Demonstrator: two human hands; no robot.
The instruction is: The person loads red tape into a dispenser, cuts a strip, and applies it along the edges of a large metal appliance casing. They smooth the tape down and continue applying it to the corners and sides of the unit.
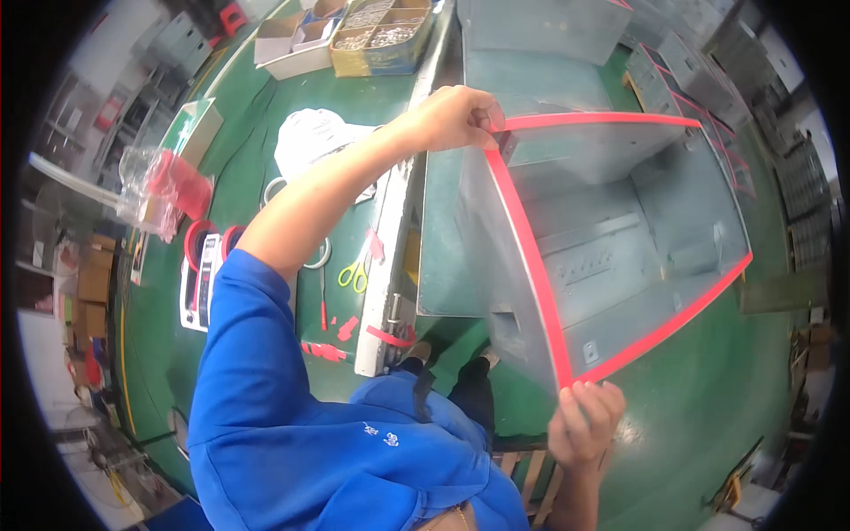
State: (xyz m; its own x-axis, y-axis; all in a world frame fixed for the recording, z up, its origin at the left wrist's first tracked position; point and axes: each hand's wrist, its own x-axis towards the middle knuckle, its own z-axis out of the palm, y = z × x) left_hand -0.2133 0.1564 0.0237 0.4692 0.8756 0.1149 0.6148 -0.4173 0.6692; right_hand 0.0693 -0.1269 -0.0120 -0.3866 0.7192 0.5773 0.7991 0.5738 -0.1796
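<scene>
A grey metal cabinet (505, 257) lies with its open front toward me, and red tape (529, 243) runs along the rim of the opening. At the upper left corner of this rim is my left hand (459, 119), its thumb and fingers pinched on the red tape. My right hand (586, 423) is closed at the nearest corner, fingers curled over the taped edge of the cabinet. What lies under the right fingertips is hidden. Inside the cabinet, the back panel (584, 252) carries a strip with several holes.
On the green bench to the left are yellow-green scissors (354, 274), a tape dispenser (202, 279), a white bag (314, 142) and red tape scraps (323, 351). Boxes of small hardware (376, 40) stand at the back. More grey cabinets (673, 80) stand far right.
</scene>
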